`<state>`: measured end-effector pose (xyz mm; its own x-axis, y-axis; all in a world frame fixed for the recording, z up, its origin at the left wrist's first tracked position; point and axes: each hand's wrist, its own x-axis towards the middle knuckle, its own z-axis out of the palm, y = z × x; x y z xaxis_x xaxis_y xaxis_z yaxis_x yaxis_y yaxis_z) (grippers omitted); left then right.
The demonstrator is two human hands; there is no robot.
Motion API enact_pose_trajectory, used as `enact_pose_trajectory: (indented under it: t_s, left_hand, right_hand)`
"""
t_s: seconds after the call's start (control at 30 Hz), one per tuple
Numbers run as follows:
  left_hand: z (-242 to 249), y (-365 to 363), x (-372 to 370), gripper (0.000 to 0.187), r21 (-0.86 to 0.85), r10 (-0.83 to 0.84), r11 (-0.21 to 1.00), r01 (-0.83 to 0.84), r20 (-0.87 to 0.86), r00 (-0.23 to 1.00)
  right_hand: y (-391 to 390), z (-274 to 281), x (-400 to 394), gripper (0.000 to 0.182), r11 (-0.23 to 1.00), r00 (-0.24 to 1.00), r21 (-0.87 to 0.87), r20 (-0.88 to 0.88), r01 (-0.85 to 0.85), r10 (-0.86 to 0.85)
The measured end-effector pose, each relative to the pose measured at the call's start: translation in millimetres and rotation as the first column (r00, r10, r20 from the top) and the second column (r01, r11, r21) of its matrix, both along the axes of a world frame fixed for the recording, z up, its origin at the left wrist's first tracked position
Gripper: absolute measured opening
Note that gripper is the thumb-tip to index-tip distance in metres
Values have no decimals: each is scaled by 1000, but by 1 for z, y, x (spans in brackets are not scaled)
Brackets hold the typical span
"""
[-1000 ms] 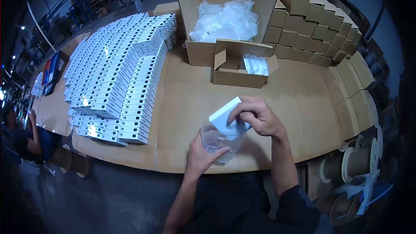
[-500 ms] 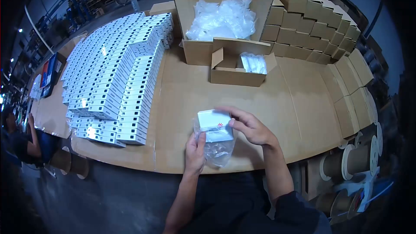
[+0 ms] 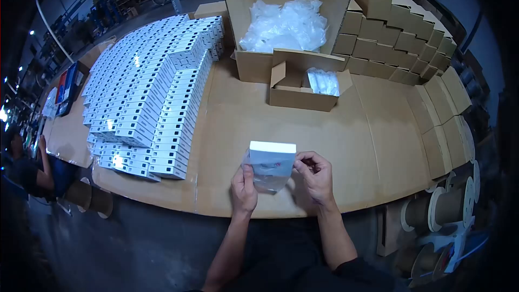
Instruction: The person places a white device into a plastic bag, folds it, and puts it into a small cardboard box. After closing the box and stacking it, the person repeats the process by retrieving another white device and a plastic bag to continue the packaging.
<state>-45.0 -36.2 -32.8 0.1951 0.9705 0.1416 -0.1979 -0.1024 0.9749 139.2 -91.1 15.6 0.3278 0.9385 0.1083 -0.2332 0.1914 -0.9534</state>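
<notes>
A small white box [image 3: 273, 152] with a red mark on its face sits partly inside a clear plastic bag [image 3: 269, 185], its top end sticking out of the bag. My left hand [image 3: 244, 189] is closed on the bagged box at its lower left, the thumb lying across the front. At the right side, my right hand [image 3: 315, 177] has its thumb and index finger pinched together at the bag's edge. The box is tilted and held above the cardboard-covered table [image 3: 254, 121], close to its front edge.
Many stacked white boxes [image 3: 138, 86] fill the left. A large carton [image 3: 254, 67] of clear bags stands behind an open small carton [image 3: 303, 99] containing bagged items [image 3: 323, 82]. Brown cartons [image 3: 389, 35] are piled at back right. Spools [image 3: 454, 203] stand beyond the right edge; another person [image 3: 32, 176] is at far left.
My right hand has come down from the top of the box to the bag's right edge. The box now sits tilted with its top end facing up. The view has shifted slightly.
</notes>
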Motion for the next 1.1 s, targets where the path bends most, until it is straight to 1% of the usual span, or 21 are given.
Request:
enact_pose_trajectory:
  t_s: [0.1,0.13,0.23,0.3,0.33,0.43,0.47,0.53,0.57,0.63,0.7,0.73,0.77,0.8,0.83,0.9,0.93,1.03,1.1]
  left_hand:
    - [11,4,0,56,107,-2,994,11,-81,997]
    - [13,4,1,57,142,-1,990,17,-110,994]
    - [24,4,-1,57,156,-3,987,26,-147,989]
    - [37,0,2,56,144,21,990,-4,-113,993]
    - [41,-2,4,55,138,33,990,-20,-95,995]
    - [27,-1,9,53,-79,17,997,-8,116,993]
    - [25,-2,8,52,-114,-11,993,31,175,985]
    - [23,-2,9,50,-172,-63,978,118,295,953]
    - [23,-2,10,49,-202,-52,973,115,291,955]
    - [25,-3,12,47,-260,-30,960,106,280,959]
    - [26,-6,16,48,-174,-44,981,90,253,967]
    - [32,-8,17,48,-137,-59,986,92,228,972]
    - [35,-10,17,48,-100,-71,991,93,203,977]
    - [31,-8,19,44,-86,-70,993,83,142,987]
    - [29,-9,20,42,-87,-37,995,50,137,990]
    - [31,-11,26,40,-88,28,996,-17,129,991]
    - [42,-11,27,36,-154,20,988,12,201,979]
    - [39,-12,25,35,-281,42,959,44,294,955]
    - [36,-12,26,36,-302,73,953,18,290,954]
  right_hand:
    - [6,4,0,9,985,999,169,-36,-17,23]
    - [5,9,1,9,985,1000,171,-8,-27,29]
    - [8,8,4,13,976,994,207,-67,-69,84]
    - [13,7,4,19,981,994,185,-90,-49,67]
    - [15,9,3,23,986,994,165,-97,-30,47]
    - [11,22,-12,37,987,970,145,-219,-75,106]
    - [9,14,-8,47,983,981,100,-100,-155,165]
    - [8,7,-9,48,988,985,17,-85,-152,153]
    - [7,5,-11,49,988,986,-28,-79,-152,149]
    - [6,5,-13,44,998,998,6,33,-58,57]
    - [6,4,-13,42,999,993,42,116,6,-10]
    - [5,1,-12,38,999,995,47,95,1,-5]
    - [4,2,-11,35,999,993,18,118,-31,29]
    - [3,3,-9,32,998,988,-12,141,-65,66]
    - [2,4,-9,29,994,981,-44,163,-100,106]
    - [3,5,-9,23,992,975,-34,181,-125,129]
    - [3,6,-9,21,990,972,-28,189,-136,139]
    - [1,7,-6,20,979,976,-156,156,-129,154]
    - [2,10,-9,21,991,989,-122,129,-55,71]
